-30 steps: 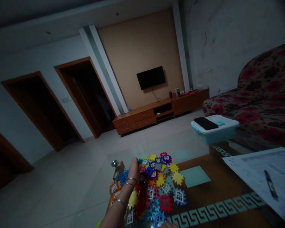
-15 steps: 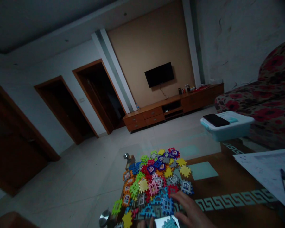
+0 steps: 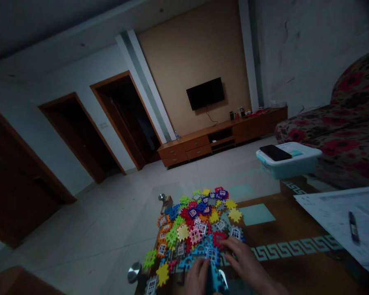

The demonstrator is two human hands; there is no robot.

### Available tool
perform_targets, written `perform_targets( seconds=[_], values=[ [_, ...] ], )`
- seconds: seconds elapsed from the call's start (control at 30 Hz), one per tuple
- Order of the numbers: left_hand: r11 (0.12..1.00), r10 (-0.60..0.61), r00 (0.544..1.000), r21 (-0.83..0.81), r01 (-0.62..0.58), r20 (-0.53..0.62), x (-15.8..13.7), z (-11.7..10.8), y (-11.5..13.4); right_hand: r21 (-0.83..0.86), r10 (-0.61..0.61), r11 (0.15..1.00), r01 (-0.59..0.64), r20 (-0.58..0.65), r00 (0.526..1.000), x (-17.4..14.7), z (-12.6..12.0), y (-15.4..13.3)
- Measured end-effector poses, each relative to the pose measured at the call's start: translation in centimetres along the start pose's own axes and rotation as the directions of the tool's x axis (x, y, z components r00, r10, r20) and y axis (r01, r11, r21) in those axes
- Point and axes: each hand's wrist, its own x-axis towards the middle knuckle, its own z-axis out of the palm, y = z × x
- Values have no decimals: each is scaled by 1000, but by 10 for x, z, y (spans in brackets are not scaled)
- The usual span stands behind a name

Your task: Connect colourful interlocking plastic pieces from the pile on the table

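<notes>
Where the fingers [image 3: 226,245] of the right hand [image 3: 246,264] spread flat, their tips press onto the near edge of a heap of interlocking plastic tiles [image 3: 197,227], gripping none of them. The left hand [image 3: 197,276] sits just beside it, curled around a blue tile [image 3: 214,278] that stands up between the two hands; how tightly it grips I cannot tell in this dim light. The heap lies on the left part of a glass-topped coffee table [image 3: 283,229], with yellow, red, green, orange and blue pieces piled loosely, many printed with little windows. A round metal fitting [image 3: 134,272] shows at the table's near left corner. Further right on the table lie sheets of paper [image 3: 341,213] with a dark pen [image 3: 353,226] on top. Beyond them stands a pale blue storage box [image 3: 290,164] carrying a black phone [image 3: 275,152], near a flowered sofa [image 3: 332,127]. Across the room hangs a wall television [image 3: 205,93] above a long wooden cabinet [image 3: 221,135].
</notes>
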Motion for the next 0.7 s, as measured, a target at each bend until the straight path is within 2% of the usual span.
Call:
perform_targets(
  seconds=[0.07, 0.17, 0.27, 0.37, 0.47, 0.7],
  values=[
    [998, -39, 997, 43, 36, 63, 10, 8, 14, -1, -3, 1000, 3, 30, 1000, 1, -3, -2],
    [983, -149, 986, 122, 139, 75, 19, 12, 33, -23, 8, 1000, -7, 47, 999, 3, -6, -6],
    [956, -271, 952, 159, 248, 145, 22, 5, 47, -46, 19, 999, -16, 59, 998, 4, -7, -9],
    [938, -339, 915, 148, 312, 219, 21, -7, 58, -38, 18, 999, -16, 63, 998, 4, -9, -11],
    [933, -360, 895, 110, 343, 263, 18, -17, 65, -22, 17, 1000, -16, 49, 999, 3, -11, -12],
    [950, -306, 914, 22, 312, 268, 13, -26, 68, -24, 64, 998, -63, 33, 997, 4, -17, -11]
  ],
)
